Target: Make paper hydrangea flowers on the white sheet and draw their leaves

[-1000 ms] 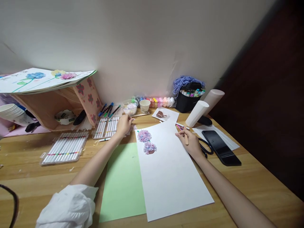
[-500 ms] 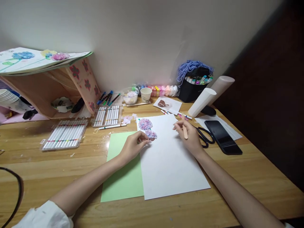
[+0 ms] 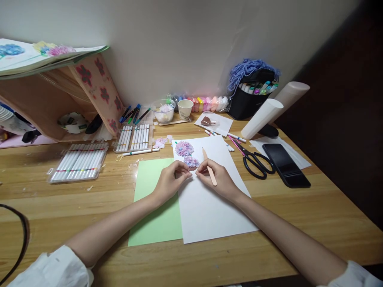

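A white sheet [image 3: 215,207] lies partly over a green sheet [image 3: 152,223]. Pink, blue and lilac flower clusters [image 3: 184,148] are stuck near its upper left. Below the lower cluster a thin brown strip [image 3: 193,168], seemingly clay, shows between my hands. My left hand [image 3: 172,179] rests at the sheet's left edge, thumb and fingers pinched at the strip's left end; what they grip is hidden. My right hand [image 3: 220,179] holds a pointed wooden craft stick [image 3: 212,175] across its fingers, while its fingertips come together at the strip's right end.
Black-handled scissors [image 3: 255,164] and a phone [image 3: 285,165] lie at right, near two upright cylinders [image 3: 261,118]. Marker trays [image 3: 80,161] sit at left. Behind are a paper cup [image 3: 185,109], a bowl of scraps [image 3: 164,112], brown clay [image 3: 207,121] on paper and a black marker bag [image 3: 248,101].
My right hand has moved left from near the scissors to meet my left hand below the flowers, with the stick still in it. My left hand has stayed nearly in place. The view shifted slightly.
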Tool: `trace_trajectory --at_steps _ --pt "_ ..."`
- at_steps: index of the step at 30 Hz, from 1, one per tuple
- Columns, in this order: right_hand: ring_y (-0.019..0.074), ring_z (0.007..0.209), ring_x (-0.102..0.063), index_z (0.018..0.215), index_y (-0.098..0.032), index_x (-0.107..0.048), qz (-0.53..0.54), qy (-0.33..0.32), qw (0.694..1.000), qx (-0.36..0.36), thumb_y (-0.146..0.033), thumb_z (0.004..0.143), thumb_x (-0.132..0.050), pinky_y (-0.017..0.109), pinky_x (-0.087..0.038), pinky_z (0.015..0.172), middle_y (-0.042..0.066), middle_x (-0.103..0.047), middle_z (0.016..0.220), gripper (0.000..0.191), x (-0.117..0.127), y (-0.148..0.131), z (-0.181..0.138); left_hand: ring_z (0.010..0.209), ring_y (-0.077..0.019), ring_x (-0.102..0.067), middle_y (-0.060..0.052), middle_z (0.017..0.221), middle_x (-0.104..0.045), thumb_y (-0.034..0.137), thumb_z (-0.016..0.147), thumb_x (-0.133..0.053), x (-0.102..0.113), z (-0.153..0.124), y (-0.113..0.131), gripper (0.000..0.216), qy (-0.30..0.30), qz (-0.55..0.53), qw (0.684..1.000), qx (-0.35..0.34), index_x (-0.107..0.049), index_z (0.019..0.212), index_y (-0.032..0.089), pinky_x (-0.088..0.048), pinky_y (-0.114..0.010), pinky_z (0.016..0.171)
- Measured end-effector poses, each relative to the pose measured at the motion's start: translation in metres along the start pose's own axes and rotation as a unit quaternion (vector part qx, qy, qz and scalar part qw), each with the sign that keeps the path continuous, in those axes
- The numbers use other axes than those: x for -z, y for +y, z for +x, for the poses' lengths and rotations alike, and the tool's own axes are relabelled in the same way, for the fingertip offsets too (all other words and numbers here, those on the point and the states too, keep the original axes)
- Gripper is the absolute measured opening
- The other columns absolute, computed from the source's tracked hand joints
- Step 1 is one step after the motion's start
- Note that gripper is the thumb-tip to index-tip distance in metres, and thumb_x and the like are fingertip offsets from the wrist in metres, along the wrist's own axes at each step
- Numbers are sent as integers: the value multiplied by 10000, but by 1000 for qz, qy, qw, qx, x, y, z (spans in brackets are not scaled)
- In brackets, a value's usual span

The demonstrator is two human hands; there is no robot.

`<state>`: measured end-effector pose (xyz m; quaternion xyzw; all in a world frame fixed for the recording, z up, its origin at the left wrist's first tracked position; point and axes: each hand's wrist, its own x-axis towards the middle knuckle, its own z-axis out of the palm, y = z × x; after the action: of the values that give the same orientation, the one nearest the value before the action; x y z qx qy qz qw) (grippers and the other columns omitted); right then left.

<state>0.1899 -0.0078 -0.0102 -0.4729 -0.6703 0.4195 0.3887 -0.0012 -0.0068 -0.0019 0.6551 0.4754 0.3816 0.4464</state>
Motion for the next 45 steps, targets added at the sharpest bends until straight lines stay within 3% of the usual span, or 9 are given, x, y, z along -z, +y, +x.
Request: trace_trajectory --at_steps 4,8,11,15,19,23,30,37,45 --pt "176 788 -647 836 -212 -556 -16 6 1000 13 -225 793 -629 327 -535 741 29 -655 847 86 -1 0 0 754 -130 -617 -12 835 -651 229 799 -641 -3 -1 -2 104 -1 6 1000 -3 -585 867 175 -486 -258 689" --pt "188 823 -645 822 -218 -516 -43 -28 997 51 -204 746 -672 328 -522 721 38 -661 881 175 -3 -2 -2 729 -127 -601 -8 823 -649 272 815 -633 1 1 -4 125 10 32 999 -12 -585 880 176 -464 -250 649" --pt "190 843 -638 808 -222 -480 -70 -40 994 78 -173 744 -664 331 -504 723 36 -655 886 201 -4 -2 -3 739 -137 -585 -17 829 -649 330 864 -572 13 4 -3 153 -29 104 992 -67 -601 882 181 -449 -271 669" --pt "187 824 -628 786 -225 -449 -87 -30 991 100 -148 760 -638 332 -492 715 32 -642 859 206 -3 -1 -4 829 -181 -551 -43 864 -641 357 835 -590 30 7 -1 180 -135 289 924 -210 -637 833 183 -408 -331 763" --pt "183 803 -619 780 -226 -445 -95 -26 988 116 -125 760 -628 327 -490 703 28 -637 844 211 -2 -1 -3 812 -181 -535 -47 844 -639 303 847 -547 30 7 0 156 -146 382 869 -278 -634 851 174 -379 -329 725" --pt "185 802 -621 789 -227 -456 -98 -28 986 128 -125 764 -621 326 -495 692 28 -632 837 195 -2 0 -3 785 -171 -534 -45 816 -649 199 878 -473 24 7 -1 162 -137 423 843 -304 -630 842 175 -358 -316 684" --pt "222 867 -613 800 -240 -469 -141 -65 973 171 -102 763 -607 369 -500 734 56 -667 905 198 -4 -2 -4 756 -177 -529 -58 817 -644 213 878 -469 23 8 -6 152 -121 382 873 -277 -613 846 177 -367 -308 660" --pt "229 799 -566 793 -234 -488 -200 -95 947 231 -7 772 -509 356 -469 693 59 -661 836 229 -8 1 -2 714 -166 -532 -43 750 -626 216 853 -487 24 9 -7 137 -114 321 915 -217 -614 818 179 -396 -292 668" --pt "196 714 -539 783 -234 -468 -186 -49 957 216 -47 779 -530 322 -454 655 25 -587 736 197 -9 1 -1 740 -175 -517 -47 827 -610 272 796 -553 26 6 -1 126 -122 371 887 -246 -616 853 178 -378 -304 673"
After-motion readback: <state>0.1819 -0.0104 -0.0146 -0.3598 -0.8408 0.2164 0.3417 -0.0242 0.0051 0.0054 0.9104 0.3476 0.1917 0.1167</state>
